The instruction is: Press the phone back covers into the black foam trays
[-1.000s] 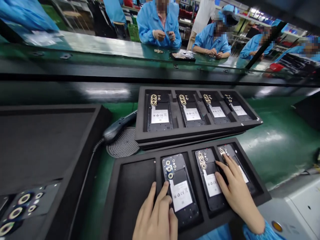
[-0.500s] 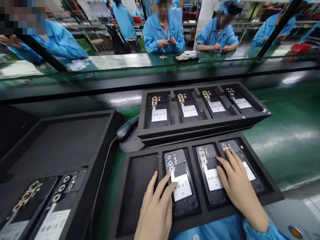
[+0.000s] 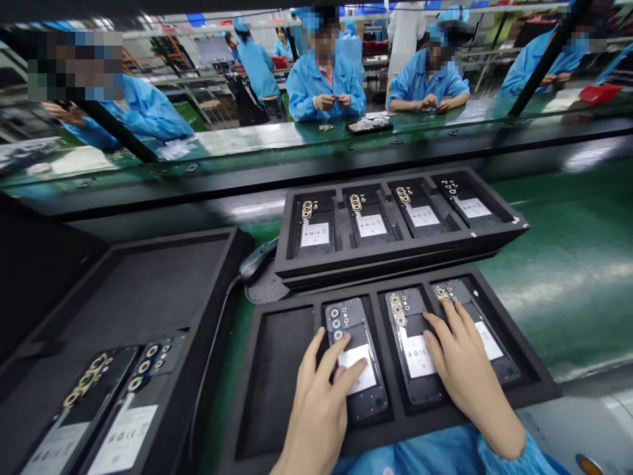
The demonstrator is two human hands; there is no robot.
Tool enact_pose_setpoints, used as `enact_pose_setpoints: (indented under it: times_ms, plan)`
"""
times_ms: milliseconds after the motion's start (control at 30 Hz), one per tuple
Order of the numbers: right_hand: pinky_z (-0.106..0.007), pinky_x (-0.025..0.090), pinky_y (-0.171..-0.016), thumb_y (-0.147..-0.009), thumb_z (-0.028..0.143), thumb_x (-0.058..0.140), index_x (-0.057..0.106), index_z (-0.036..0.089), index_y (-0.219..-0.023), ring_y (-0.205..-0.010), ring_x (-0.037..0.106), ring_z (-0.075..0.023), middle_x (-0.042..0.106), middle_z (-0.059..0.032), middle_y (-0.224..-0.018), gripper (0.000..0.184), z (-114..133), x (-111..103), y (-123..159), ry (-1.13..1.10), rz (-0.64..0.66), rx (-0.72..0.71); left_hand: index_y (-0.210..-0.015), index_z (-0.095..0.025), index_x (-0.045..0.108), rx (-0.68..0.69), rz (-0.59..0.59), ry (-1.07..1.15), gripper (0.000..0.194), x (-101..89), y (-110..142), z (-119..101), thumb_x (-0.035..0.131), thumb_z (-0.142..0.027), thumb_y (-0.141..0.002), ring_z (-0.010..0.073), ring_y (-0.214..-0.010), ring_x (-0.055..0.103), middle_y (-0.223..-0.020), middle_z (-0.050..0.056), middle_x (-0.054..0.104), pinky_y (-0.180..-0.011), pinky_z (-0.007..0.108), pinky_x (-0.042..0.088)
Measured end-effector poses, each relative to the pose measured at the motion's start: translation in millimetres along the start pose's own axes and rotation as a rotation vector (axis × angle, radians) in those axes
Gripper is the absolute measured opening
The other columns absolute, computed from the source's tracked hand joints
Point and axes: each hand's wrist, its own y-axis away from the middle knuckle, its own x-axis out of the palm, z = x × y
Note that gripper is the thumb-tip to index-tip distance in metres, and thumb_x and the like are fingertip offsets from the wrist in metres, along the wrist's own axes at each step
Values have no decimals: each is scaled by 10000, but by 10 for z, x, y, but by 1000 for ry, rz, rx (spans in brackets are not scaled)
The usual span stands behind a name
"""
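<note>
A black foam tray (image 3: 277,442) lies before me with phone bodies, backs up, in its compartments. My left hand (image 3: 321,396) is over the lower left part of one phone (image 3: 370,399), fingers apart, the index finger at its left edge and others over its white label. My right hand (image 3: 459,363) lies across the right two phones, fingers spread. Its fingertips reach the camera rings of the far-right phone (image 3: 494,336); its thumb side overlaps the middle phone (image 3: 418,343). Whether the fingertips press on the phones I cannot tell.
Behind stands a stacked foam tray (image 3: 405,247) with several phones. At left, another foam tray (image 3: 237,241) holds two phones (image 3: 123,435). A dark corded tool (image 3: 257,260) lies on a mesh pad (image 3: 267,285). Across the bench, people in blue smocks (image 3: 324,86) sit working.
My left hand has shifted right and up, farther over the phone's label. My right hand has stayed nearly where it was. The view has tilted slightly.
</note>
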Motion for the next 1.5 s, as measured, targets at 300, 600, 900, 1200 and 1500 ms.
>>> enact_pose_setpoints:
  times_ms: [300, 600, 900, 1200, 1500]
  plan:
    - [-601, 442, -1036, -1024, 277, 384, 595, 149, -1210, -1411, 298, -391, 416, -198, -1464, 308, 27, 26, 17, 5, -6, 31, -1249, -346, 585, 97, 183, -123, 462, 136, -46, 3, 486, -62, -898, 410, -1442, 211, -1535, 92, 316, -988, 646, 505]
    - [-590, 446, -1052, -1006, 237, 433, 586, 167, -1226, -1387, 370, -371, 438, -173, -1468, 277, 87, -84, -29, -81, -121, 47, -866, -229, 625, 48, 100, -42, 277, 153, -61, -73, 432, -30, -885, 362, -1436, 253, -1417, 83, 452, -1058, 668, 433]
    - [-331, 580, -907, -966, 209, 503, 584, 210, -1236, -1163, 629, -253, 639, -113, -1267, 281, 393, -299, 197, -303, -109, -114, -1095, -224, 621, 206, 36, -164, 310, 234, -15, 99, 545, -72, -836, 383, -1341, 403, -1421, 136, 443, -873, 498, 611]
    - [-318, 565, -927, -976, 275, 544, 653, 200, -1021, -1201, 608, -254, 596, -164, -1319, 140, 284, -100, 187, -764, -181, 245, -1114, -238, 640, 224, -22, -246, 278, 261, -49, 109, 588, -176, -849, 348, -1224, 544, -1353, 116, 531, -834, 432, 626]
    - [-392, 503, -991, -957, 507, 558, 358, 211, -1448, -1084, 661, -232, 696, -117, -1151, 608, 390, -100, 127, -1336, 183, 565, -1119, -252, 645, 206, -14, -224, 273, 275, -22, 107, 548, -172, -876, 322, -1257, 525, -1374, 71, 529, -852, 411, 620]
